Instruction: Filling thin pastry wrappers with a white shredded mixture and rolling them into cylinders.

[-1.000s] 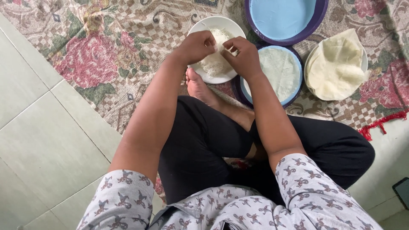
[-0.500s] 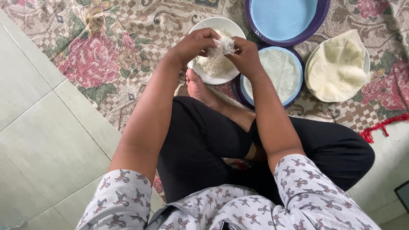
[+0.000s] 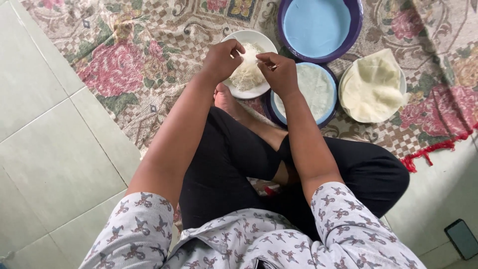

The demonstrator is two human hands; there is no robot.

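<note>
Sitting cross-legged on a floral rug [image 3: 124, 65], the person works with both hands above a white bowl [image 3: 266, 45]. Left hand [image 3: 221, 60]: fingers curled, fingertips pinching a tuft of white rice noodles [image 3: 247, 74]. Right hand [image 3: 279, 72]: fingers curled, fingertips pinching the same strands from the opposite side, just beside the left hand. Noodle mass: lies in the white bowl, with the pinched strands raised slightly above it. Adjacent items: a blue-rimmed plate [image 3: 318, 89] carrying a pale round wrapper, touching the bowl's right side; a purple basin [image 3: 318, 27] with a light blue interior, above it; a plate of stacked folded wrappers [image 3: 373, 84], farther right. A dark phone [image 3: 463, 239] lies on the tiled floor [image 3: 50, 149], well apart.
</note>
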